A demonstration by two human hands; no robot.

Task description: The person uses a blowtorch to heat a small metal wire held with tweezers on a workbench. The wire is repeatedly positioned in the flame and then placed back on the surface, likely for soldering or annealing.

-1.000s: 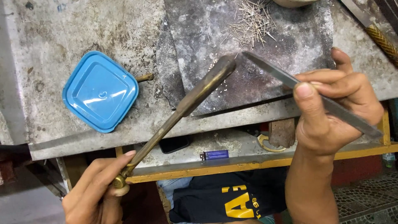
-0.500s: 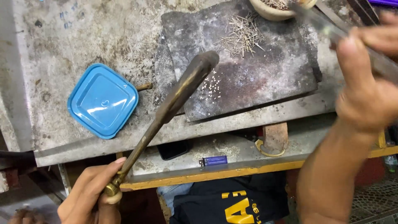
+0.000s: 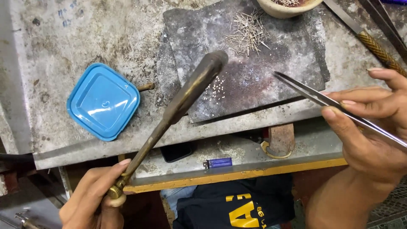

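My left hand (image 3: 94, 199) grips the brass base of a long dark torch (image 3: 178, 106), whose thick nozzle end hovers over the left part of a dark grey slab (image 3: 271, 72). Long metal tweezers (image 3: 322, 99) are pinched in my right hand (image 3: 369, 127), and their tip points left over the slab's right half. Tiny pale grains (image 3: 218, 89) lie on the slab just right of the nozzle. A heap of thin metal wire bits (image 3: 248, 32) rests near the slab's far edge.
A blue square plastic lid (image 3: 103, 101) lies left on the stained metal bench (image 3: 76, 38). A clay bowl (image 3: 288, 6) stands at the top edge, files with patterned handles (image 3: 377, 46) at right. A blue lighter (image 3: 217, 163) lies on the lower shelf beside a yellow wooden rail (image 3: 237, 176).
My right hand has come back down from the upper right, bringing the tweezers' tip over the slab. The torch stays in my left hand, its nozzle still over the slab's left part.
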